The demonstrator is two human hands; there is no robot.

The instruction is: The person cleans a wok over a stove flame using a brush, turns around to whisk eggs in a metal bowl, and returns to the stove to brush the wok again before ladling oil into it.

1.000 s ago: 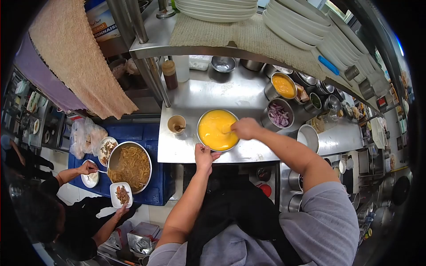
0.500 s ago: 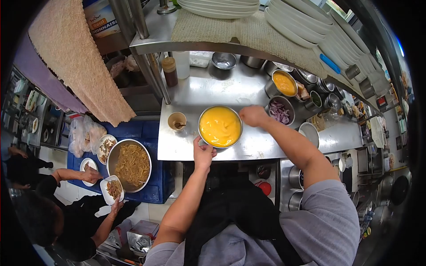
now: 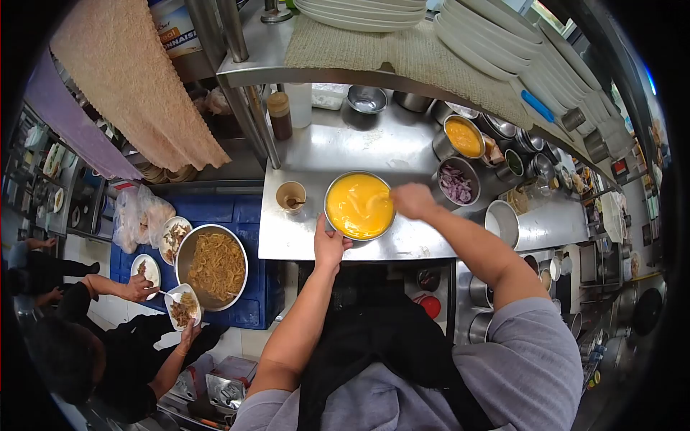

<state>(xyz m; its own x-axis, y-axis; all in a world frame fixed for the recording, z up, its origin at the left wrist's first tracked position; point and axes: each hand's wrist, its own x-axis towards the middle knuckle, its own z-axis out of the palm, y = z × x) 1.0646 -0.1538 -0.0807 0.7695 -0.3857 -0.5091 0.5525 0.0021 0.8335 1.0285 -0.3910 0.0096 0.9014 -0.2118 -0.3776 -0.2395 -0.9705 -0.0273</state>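
Note:
A round metal bowl (image 3: 328, 224) of thick, glossy yellow sauce (image 3: 359, 205) sits near the front edge of the steel counter. My left hand (image 3: 330, 246) grips its lower left side, thumb along the outer wall and fingers bent at the front. At the bowl's right rim my right hand (image 3: 414, 201) is closed like a fist; whatever it holds is hidden by the fingers. Swirl marks run through the sauce beside it. To the left of the bowl stands a beige cup (image 3: 283, 192) with a utensil inside. Behind my right hand is a metal container of chopped red onion (image 3: 456, 184).
A metal pot of orange sauce (image 3: 463, 137) and a brown-filled bottle (image 3: 279, 117) stand farther back. Overhead, a shelf (image 3: 338, 75) carries stacked plates (image 3: 478, 39). At left, a co-worker's hand (image 3: 139, 289) spoons food near a large bowl of noodles (image 3: 244, 276).
The swirls in the yellow sauce have changed shape, and my right hand has shifted slightly down at the rim. My left hand stays on the bowl. The co-worker's dish has moved a little.

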